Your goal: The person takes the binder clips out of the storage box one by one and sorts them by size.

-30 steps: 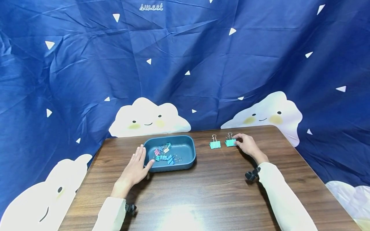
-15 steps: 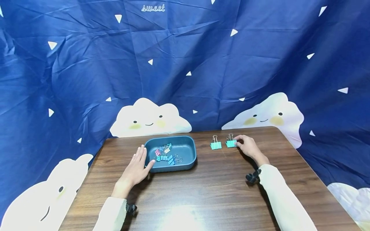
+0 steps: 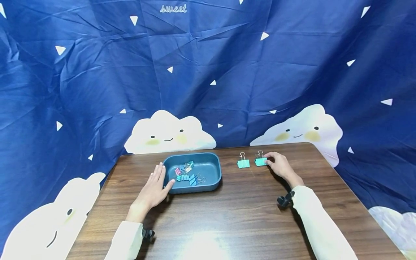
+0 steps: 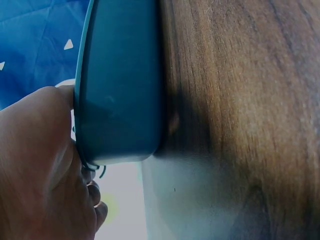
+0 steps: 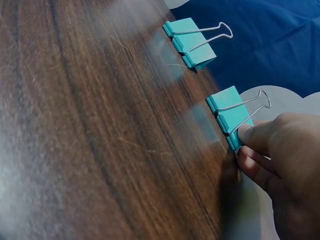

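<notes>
My left hand (image 3: 151, 191) lies with fairly straight fingers along the left end of a dark teal tray (image 3: 210, 173), its thumb over the near rim. Inside the tray's left half are several small binder clips (image 3: 193, 180) in blue, teal and pink. Over on the right, my right hand (image 3: 280, 167) pinches the right end of a turquoise binder clip (image 5: 229, 107) between thumb and fingers. That clip stands on the table with its wire handles pointing up. A second turquoise binder clip (image 3: 243, 164) stands apart, just to its left, also handles up.
All of this is on a brown wooden table (image 3: 240, 216), with the two turquoise clips near its far edge. Behind it hangs a blue cloth (image 3: 195, 94) printed with clouds and white triangles. A dark wrist device (image 3: 286, 199) is strapped at each cuff.
</notes>
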{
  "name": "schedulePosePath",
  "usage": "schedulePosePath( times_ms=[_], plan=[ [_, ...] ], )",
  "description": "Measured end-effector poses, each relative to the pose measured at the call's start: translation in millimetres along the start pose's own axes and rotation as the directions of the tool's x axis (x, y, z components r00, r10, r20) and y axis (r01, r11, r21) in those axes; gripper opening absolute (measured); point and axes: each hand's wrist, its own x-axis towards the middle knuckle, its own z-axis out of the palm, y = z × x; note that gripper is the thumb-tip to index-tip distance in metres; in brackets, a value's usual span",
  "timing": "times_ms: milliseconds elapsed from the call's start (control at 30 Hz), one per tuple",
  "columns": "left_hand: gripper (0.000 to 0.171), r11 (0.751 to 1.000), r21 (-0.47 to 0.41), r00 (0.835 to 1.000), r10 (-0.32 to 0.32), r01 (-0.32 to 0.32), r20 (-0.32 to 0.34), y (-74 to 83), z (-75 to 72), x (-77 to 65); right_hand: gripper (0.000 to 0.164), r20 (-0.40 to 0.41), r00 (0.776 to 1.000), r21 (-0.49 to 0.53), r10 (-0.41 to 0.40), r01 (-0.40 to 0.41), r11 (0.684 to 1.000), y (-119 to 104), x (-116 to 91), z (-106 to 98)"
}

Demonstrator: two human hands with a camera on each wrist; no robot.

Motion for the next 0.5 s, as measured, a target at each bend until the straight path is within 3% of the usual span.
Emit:
schedulePosePath(
  times_ms=[500],
  plan=[
    [0.090,1.000,0.004,1.000,0.003,-0.003,-0.008,0.0,-0.7,0.0,0.024,-0.052,0.998,0.051,-0.035,0.037,0.998,-1.3,-5.0,-3.2]
  ],
)
